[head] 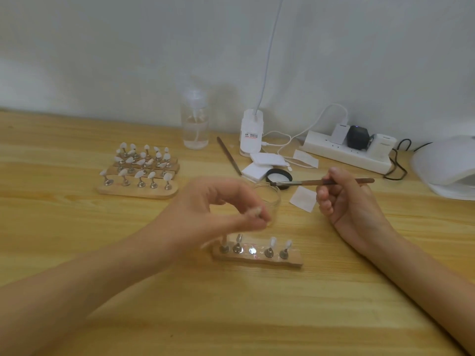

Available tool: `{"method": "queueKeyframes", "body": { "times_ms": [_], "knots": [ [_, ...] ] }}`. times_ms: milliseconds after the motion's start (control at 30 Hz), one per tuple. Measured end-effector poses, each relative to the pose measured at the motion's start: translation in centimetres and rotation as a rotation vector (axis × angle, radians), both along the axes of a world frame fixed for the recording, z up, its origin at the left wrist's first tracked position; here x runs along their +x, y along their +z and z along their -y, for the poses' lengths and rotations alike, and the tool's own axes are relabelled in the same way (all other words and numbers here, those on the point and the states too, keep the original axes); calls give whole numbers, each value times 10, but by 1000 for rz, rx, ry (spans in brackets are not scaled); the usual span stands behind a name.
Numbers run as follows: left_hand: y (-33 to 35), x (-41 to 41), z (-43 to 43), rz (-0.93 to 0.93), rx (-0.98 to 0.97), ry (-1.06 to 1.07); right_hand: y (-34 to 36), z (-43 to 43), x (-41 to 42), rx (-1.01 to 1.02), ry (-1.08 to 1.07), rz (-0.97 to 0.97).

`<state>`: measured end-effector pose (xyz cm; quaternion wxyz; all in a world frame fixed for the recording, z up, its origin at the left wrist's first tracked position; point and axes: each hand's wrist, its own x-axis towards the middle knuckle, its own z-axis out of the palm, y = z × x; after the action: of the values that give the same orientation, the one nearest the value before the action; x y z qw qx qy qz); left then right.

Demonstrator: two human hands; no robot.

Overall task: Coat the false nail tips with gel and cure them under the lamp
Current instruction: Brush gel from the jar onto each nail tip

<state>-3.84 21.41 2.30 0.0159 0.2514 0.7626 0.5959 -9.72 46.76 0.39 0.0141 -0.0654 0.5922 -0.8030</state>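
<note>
A: Well, what are the hands doing?

B: The left hand (pixel 218 204) pinches one small pale false nail tip (pixel 254 213) between thumb and fingers; it is blurred. The right hand (pixel 347 199) has its fingers curled round a thin brown brush (pixel 295 183), with the bristles pointing left over a clear glass jar (pixel 272 201).

A: And around them?

B: Just below the left hand lies a short wooden holder (pixel 257 259) with four metal stands and one bare round spot in the middle. It rests on a light wooden table (pixel 102 253). More tips stand on wooden holders further left (pixel 138 191). At the right edge is a white dome-shaped lamp (pixel 447 163). A white power strip (pixel 341 152) and a clear plastic spray bottle (pixel 194 127) stand near the pale wall (pixel 102 47).
</note>
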Motion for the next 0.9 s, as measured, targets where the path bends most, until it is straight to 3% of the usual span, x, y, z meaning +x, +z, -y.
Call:
{"method": "queueKeyframes", "body": {
  "times_ms": [267, 467, 767, 900],
  "knots": [
    [-24, 14, -10, -127, -214, 89, 0, -1, 0, -10, -20, 10],
    [-31, 11, -9, -43, -203, 157, -1, 1, -1, 7, -10, -2],
    [-34, 8, -8, -90, -380, 158, -1, 1, 1, -31, -23, 1],
    [-32, 7, 4, -90, -516, 80, 2, -1, 3, -1, 57, -141]
  ]
}}
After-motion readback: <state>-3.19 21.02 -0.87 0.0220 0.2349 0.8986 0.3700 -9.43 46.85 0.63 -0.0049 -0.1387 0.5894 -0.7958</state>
